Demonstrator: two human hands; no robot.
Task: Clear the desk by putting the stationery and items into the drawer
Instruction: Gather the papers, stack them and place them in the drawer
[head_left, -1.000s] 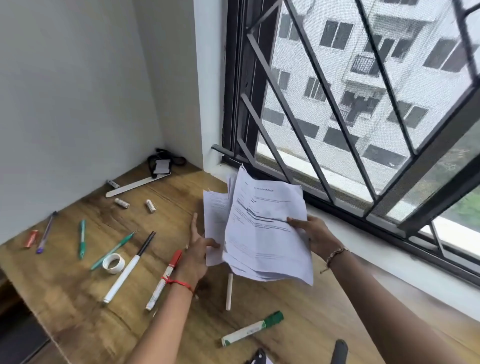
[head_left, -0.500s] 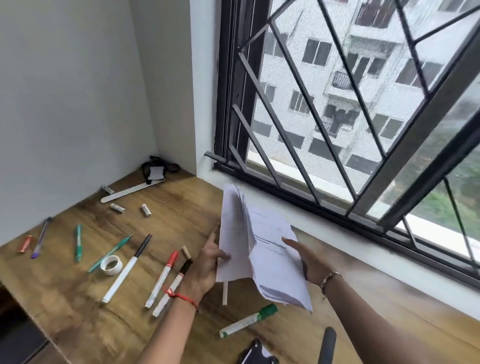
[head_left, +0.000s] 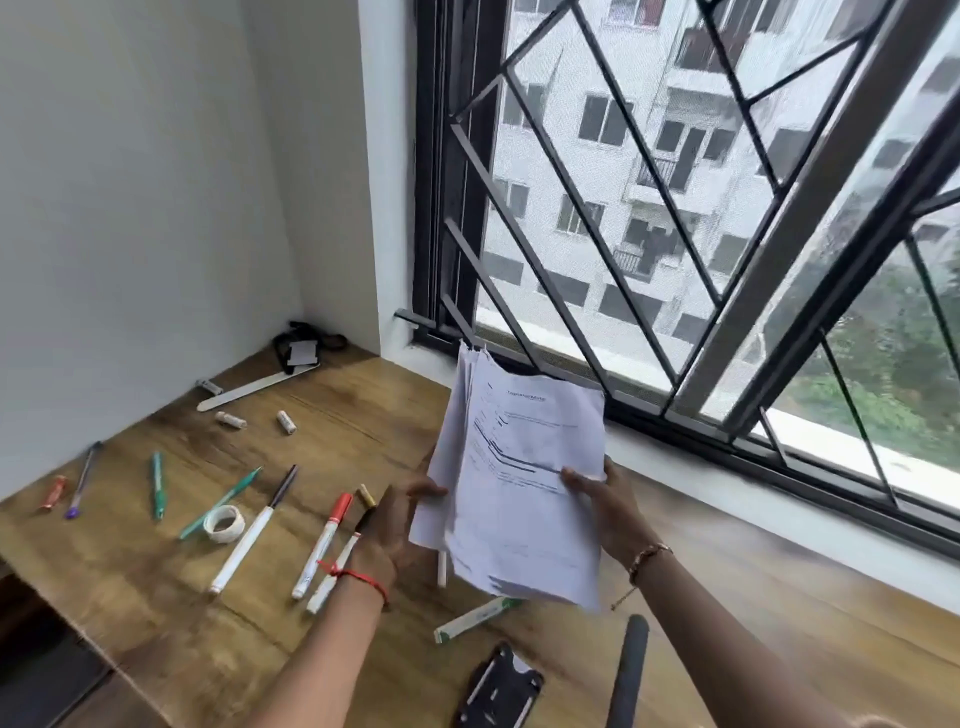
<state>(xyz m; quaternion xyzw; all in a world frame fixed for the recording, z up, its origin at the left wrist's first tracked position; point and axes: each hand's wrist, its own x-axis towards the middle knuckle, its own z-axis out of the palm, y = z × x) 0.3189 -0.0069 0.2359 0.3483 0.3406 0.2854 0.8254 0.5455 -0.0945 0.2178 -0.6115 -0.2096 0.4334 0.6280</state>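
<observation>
Far to the left of the left grip (head_left: 395, 525), the purple pen (head_left: 83, 480), the green pen (head_left: 157, 486) and the tape roll (head_left: 224, 523) are lying loose on the desk (head_left: 156, 639). Just beside this grip's wrist, the red marker (head_left: 322, 545) and a black-capped marker (head_left: 335, 571) are lying too. I am judging that a forearm dropping low on the way to the drawer is risking to push these round bodies off the near edge. The drawer itself is not showing clearly, so I cannot tell how long the carry is. The left grip is pinching the left edge of the stack of papers (head_left: 519, 493), thumb on the front, and the stack is hanging tilted in the air between the two grips, above the desk. Its sheets are not squared; the left and bottom edges are fanning out. This is the main danger, I am thinking, because a grip that is catching only the outer sheets is letting the inner ones slide down and scatter. Under the stack, the white stick (head_left: 442, 569) and the green marker (head_left: 475, 618) are lying, and the low corner is perhaps going to sweep them. The right grip (head_left: 602, 499) is holding the right edge, fingers on the printed face. If it is releasing too early, the stack is probably bending and spilling toward the window sill (head_left: 779, 512) on its right.
</observation>
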